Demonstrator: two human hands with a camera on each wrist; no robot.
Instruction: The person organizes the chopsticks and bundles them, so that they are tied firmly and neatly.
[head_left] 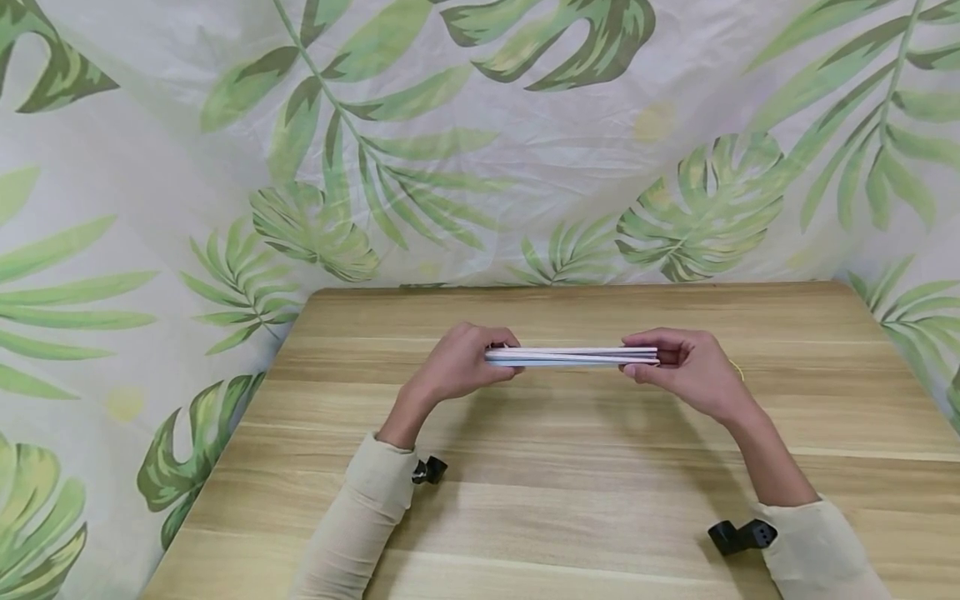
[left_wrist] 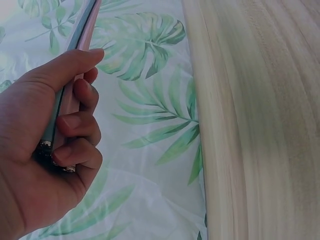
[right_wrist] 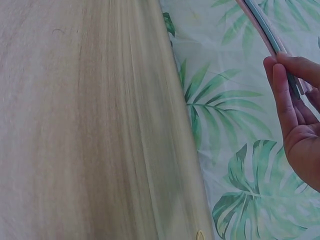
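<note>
Both hands hold up a thin stack of flat, notebook-like pieces [head_left: 570, 357] above the table, edge-on in the head view. White, pale blue and pinkish edges show. My left hand [head_left: 465, 362] grips the left end, thumb along one face and fingers curled round the other. In the left wrist view, dark, shiny bits [left_wrist: 46, 146] show at that end, inside the left hand [left_wrist: 60, 125]. My right hand [head_left: 693, 371] pinches the right end between thumb and fingers. There the layers fan slightly apart. The right wrist view shows the right hand [right_wrist: 300, 110] at the stack's end [right_wrist: 272, 37].
The wooden table [head_left: 570, 517] spreads under both arms. Behind it hangs a leaf-patterned cloth [head_left: 555, 167]. A thin yellow loop [head_left: 738, 369] shows beyond the right hand. Black camera mounts [head_left: 430, 470] stick out from both sleeves.
</note>
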